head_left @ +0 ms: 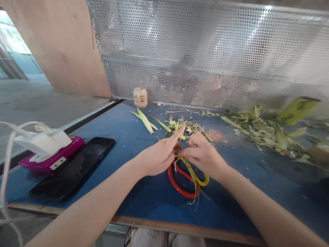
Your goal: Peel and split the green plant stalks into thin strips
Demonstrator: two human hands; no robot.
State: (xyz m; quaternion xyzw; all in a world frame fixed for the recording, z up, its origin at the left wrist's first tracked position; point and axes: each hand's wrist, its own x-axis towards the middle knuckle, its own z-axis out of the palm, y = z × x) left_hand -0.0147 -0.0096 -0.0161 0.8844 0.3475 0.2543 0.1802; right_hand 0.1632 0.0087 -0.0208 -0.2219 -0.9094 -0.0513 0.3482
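My left hand (159,154) and my right hand (203,152) meet over the blue table (123,137), fingertips pinched together on thin green plant strips (191,171). The left forefinger points out toward a small heap of chopped leaf bits (185,127). Under the hands lie a red ring (180,183) and a yellow ring (202,178), with the strips trailing across them. What sits exactly between the fingertips is hidden.
A black phone (74,168) and a pink device (51,156) with a white charger (42,140) lie at left. Long leaves (145,120), a big leaf pile (267,132), a small jar (140,97), a yellow box (296,109) and a perforated metal screen (205,51) stand behind.
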